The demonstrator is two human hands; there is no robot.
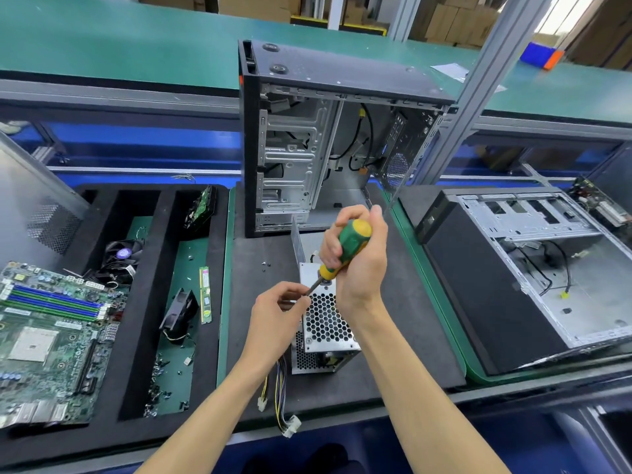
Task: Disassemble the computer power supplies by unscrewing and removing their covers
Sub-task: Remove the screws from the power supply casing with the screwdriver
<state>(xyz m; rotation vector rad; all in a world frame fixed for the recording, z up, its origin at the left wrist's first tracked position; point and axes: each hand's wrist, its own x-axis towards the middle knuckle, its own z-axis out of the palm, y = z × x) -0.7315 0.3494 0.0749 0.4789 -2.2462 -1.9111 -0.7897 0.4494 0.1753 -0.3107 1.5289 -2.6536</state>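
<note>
Now seat the tip before turning. Right hand (355, 258) wrapped fully round the green-and-yellow plastic handle of the screwdriver (345, 249), fingers curled tight; left hand (277, 316) pinching the dark steel shaft near its tip between thumb and fingertips, the rest of the fingers loosely bent. Grey sheet-metal power supply with a honeycomb-perforated cover (325, 323) standing on the black foam mat (403, 302), near the mat's front edge and about midway between its left and right edges, the bundle of yellow, black and purple wires (282, 388) trailing off the front edge. Tip itself hidden behind the left fingers, so cannot tell whether already in a screw head.

Advice, as a judgement only: keep the shaft square to the cover face, guided by the left pinch. Press down along the axis with the right palm before twisting, to avoid slipping out and chewing the head. Slacken the left pinch once engaged. Mind the loose small screws (266, 265) lying on the mat left of the unit; drop the freed one beside them. Steady the casing against tipping toward the open black tower case (328, 138) at the mat's back edge.
</note>
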